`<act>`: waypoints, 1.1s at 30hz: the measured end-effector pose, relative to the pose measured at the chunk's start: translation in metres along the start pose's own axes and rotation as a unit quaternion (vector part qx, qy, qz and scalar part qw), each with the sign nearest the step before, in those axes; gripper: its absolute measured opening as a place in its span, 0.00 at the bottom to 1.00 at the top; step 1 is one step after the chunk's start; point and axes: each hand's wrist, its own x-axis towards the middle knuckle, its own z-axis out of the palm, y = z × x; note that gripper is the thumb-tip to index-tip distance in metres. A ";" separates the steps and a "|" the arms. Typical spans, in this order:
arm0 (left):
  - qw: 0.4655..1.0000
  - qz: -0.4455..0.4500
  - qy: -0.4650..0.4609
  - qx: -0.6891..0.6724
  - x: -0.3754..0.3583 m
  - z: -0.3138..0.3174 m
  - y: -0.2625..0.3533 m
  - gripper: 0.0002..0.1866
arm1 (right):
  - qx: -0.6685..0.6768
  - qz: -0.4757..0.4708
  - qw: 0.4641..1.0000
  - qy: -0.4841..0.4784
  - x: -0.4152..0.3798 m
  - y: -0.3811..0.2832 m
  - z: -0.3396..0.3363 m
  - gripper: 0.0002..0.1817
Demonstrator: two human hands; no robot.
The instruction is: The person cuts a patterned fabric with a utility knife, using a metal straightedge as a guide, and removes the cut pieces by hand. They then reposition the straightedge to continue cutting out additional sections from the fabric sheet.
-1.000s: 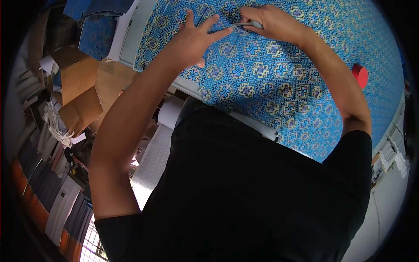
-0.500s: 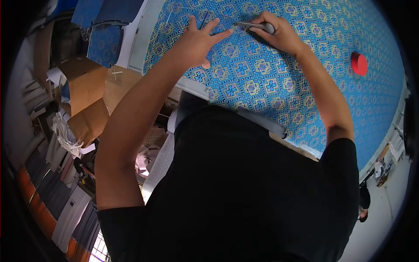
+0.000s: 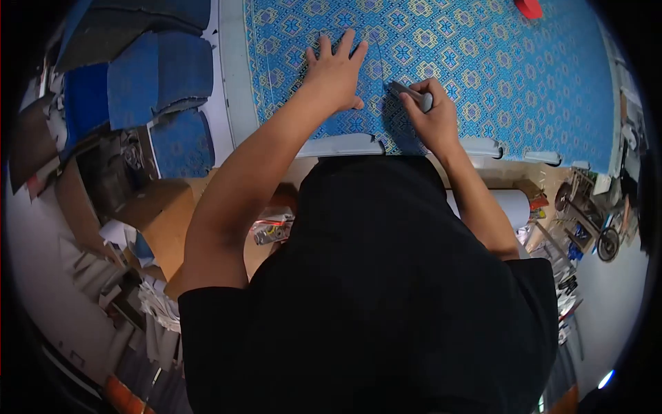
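Note:
Blue patterned fabric [image 3: 476, 76] covers the table in front of me. My left hand [image 3: 334, 72] lies on it with the fingers spread, holding nothing. To its right, my right hand [image 3: 433, 117] is closed around a grey tool [image 3: 414, 95], probably a cutter, whose tip points left at the fabric. A thin dark curved line [image 3: 379, 58] runs on the fabric between my two hands, above the tool's tip.
A red round object [image 3: 529, 8] sits at the fabric's far edge. Stacked blue fabric pieces [image 3: 183, 72] lie at the left. White clips [image 3: 483, 147] line the table's near edge. Cardboard [image 3: 169, 224] stands lower left.
The view has turned and shifted. My right hand with the tool has come nearer to my body along the fabric. My left hand still lies spread on the fabric.

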 end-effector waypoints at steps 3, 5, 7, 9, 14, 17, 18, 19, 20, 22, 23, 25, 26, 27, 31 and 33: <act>0.999 0.024 -0.026 0.001 0.001 -0.006 -0.002 0.62 | -0.005 0.051 0.995 0.086 -0.025 -0.012 0.027 0.12; 0.999 0.040 -0.033 0.003 0.003 -0.006 -0.003 0.61 | -0.023 0.065 0.987 0.146 -0.034 -0.018 0.040 0.13; 0.999 0.025 -0.036 0.010 0.007 -0.004 -0.004 0.58 | -0.028 0.082 0.980 0.176 -0.042 -0.021 0.052 0.13; 0.999 0.034 -0.032 -0.008 0.008 -0.003 -0.004 0.56 | -0.034 0.098 0.975 0.199 -0.049 -0.025 0.061 0.13; 0.999 0.037 0.004 -0.035 0.012 0.004 -0.003 0.53 | -0.038 0.108 0.965 0.237 -0.057 -0.031 0.078 0.13; 0.999 0.026 -0.023 -0.039 0.013 -0.002 0.000 0.53 | -0.049 0.141 0.958 0.246 -0.058 -0.041 0.082 0.13; 0.999 0.026 -0.026 -0.037 0.013 -0.001 0.000 0.53 | -0.049 0.142 0.956 0.251 -0.058 -0.041 0.084 0.13; 0.999 0.026 -0.029 -0.036 0.013 0.000 0.001 0.53 | -0.047 0.137 0.954 0.262 -0.058 -0.038 0.087 0.13; 0.998 0.031 -0.029 -0.035 0.013 0.001 0.001 0.53 | -0.044 0.131 0.952 0.272 -0.058 -0.037 0.088 0.13; 0.999 0.026 -0.023 -0.042 0.014 0.002 0.001 0.54 | -0.061 0.137 0.950 0.275 -0.057 -0.040 0.090 0.13; 0.998 0.030 -0.023 -0.041 0.014 0.003 0.001 0.54 | -0.079 0.140 0.949 0.272 -0.057 -0.042 0.091 0.13; 0.999 0.033 -0.006 -0.017 0.014 0.004 0.001 0.55 | -0.079 0.148 0.948 0.272 -0.056 -0.044 0.092 0.13; 0.999 0.036 -0.006 -0.017 0.015 0.004 0.001 0.55 | -0.079 0.153 0.948 0.269 -0.055 -0.045 0.093 0.14; 0.999 0.035 -0.011 -0.013 0.015 0.004 0.002 0.55 | -0.079 0.154 0.947 0.270 -0.053 -0.048 0.092 0.14; 0.999 0.034 -0.022 -0.006 0.018 0.003 0.003 0.55 | -0.144 0.155 0.946 0.247 -0.048 -0.055 0.091 0.14; 0.999 0.037 -0.018 0.001 0.017 0.004 0.004 0.55 | -0.145 0.155 0.946 0.245 -0.045 -0.053 0.092 0.14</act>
